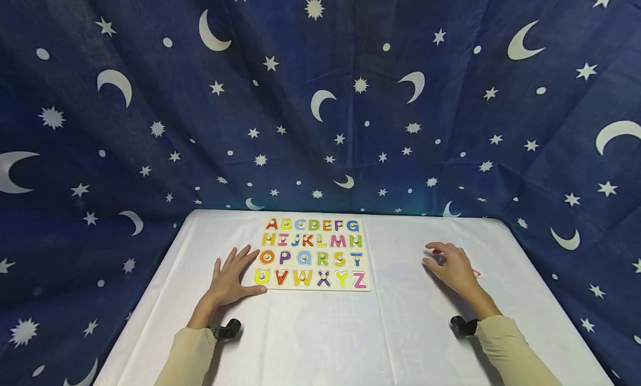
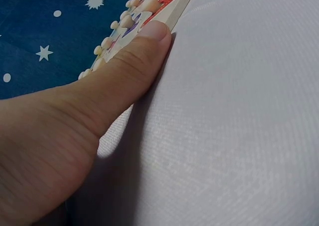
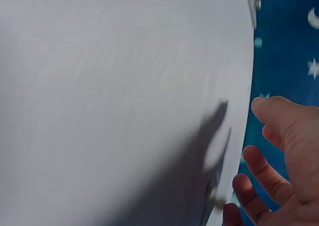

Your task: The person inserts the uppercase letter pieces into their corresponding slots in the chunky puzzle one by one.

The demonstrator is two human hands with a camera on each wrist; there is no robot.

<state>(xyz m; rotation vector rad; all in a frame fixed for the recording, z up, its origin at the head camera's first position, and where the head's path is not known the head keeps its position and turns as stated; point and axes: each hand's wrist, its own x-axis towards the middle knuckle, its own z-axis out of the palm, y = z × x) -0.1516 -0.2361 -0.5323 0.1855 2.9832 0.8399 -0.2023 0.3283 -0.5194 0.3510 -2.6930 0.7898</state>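
My left hand [image 1: 229,281] is spread at the left side of a wooden alphabet peg puzzle [image 1: 315,268]. In the left wrist view its thumb [image 2: 134,56] touches the board's near edge. Letters A to Z lie in coloured rows, most with round knobs; no knobs show at Y and Z. My right hand [image 1: 453,266] hovers over the right part of the table, fingers loosely bent and apart, nothing visible between them. Under it, mostly hidden, are a red bit [image 1: 438,255] and a pink-edged piece [image 1: 477,273]. In the right wrist view, a blurred knobbed piece [image 3: 213,198] lies below the fingers.
A white cloth covers the table [image 1: 320,336]. Behind it hangs a dark blue curtain [image 1: 280,108] with moons and stars. Each wrist wears a black camera mount, one on the left [image 1: 227,329] and one on the right [image 1: 463,325].
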